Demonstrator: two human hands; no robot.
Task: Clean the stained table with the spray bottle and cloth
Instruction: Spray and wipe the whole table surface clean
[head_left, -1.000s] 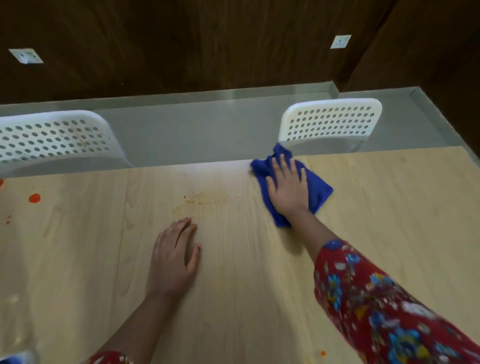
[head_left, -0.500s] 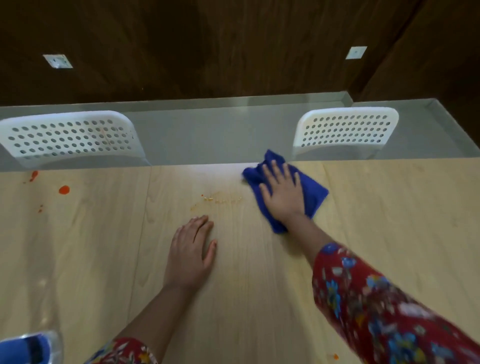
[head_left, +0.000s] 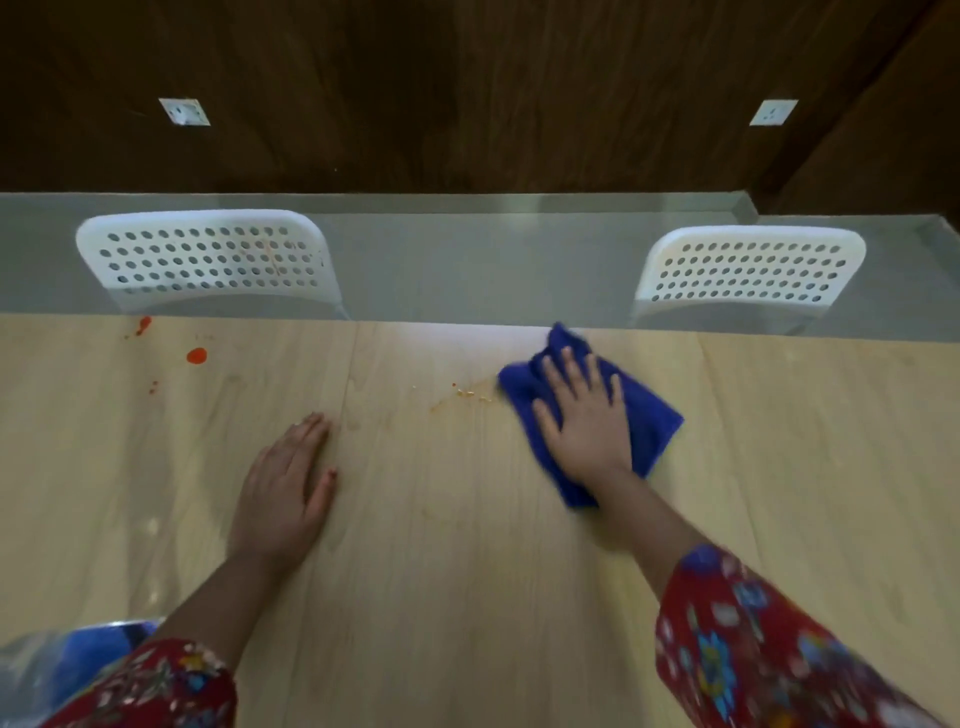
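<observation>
**Stained light-wood table (head_left: 467, 597): both palms down**

Right arm stretches forward in a red floral sleeve (head_left: 753, 649), and the right hand (head_left: 587, 421) lies flat, fingers spread, pressing the crumpled blue cloth (head_left: 652, 423) near the far edge. Left hand (head_left: 285, 493) rests palm-down on bare wood, fingers straight and together, holding nothing. Just left of the cloth, a faint orange crumbly smear (head_left: 467, 395); far left, red spots (head_left: 196, 356).

1. An indoor dining or meeting room; whether in a home or an office cannot be told.
2. A light-wood table (head_left: 467, 597) lies under the left hand (head_left: 283, 493) and the right hand (head_left: 584, 421).
3. Beyond the left hand stands a white perforated chair (head_left: 205, 257), and beyond the right hand a second chair (head_left: 753, 267).
4. Farther beyond are a grey floor (head_left: 467, 260) and a dark wood-panelled wall (head_left: 467, 78) with two sockets (head_left: 184, 111).
</observation>
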